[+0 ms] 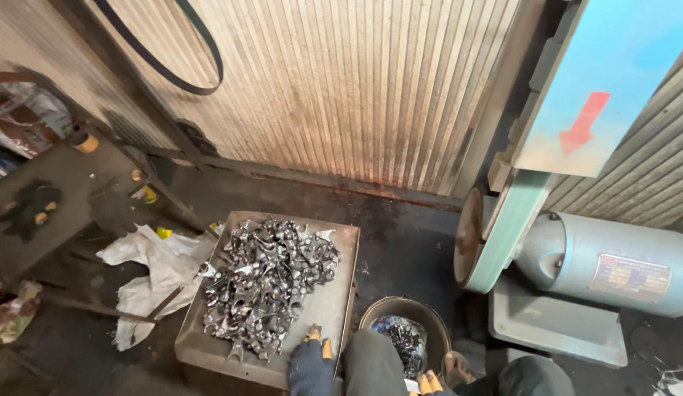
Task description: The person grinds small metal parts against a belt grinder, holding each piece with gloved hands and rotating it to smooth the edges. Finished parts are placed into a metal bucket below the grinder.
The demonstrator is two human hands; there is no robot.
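Gloved left hand (311, 359) fingers (313, 335) on tray (334, 293), metal parts (264, 282) just beyond

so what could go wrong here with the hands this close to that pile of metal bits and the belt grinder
1. The gloved left hand rests at the edge of the tray beside the heap of shiny metal parts; their jagged ends could snag or cut fingertips poking out of the glove.
2. The heap runs to the tray's left rim, so a nudge could spill pieces onto the white sacking.
3. The belt grinder stands just right of the bucket; the right hand could stray toward its belt.
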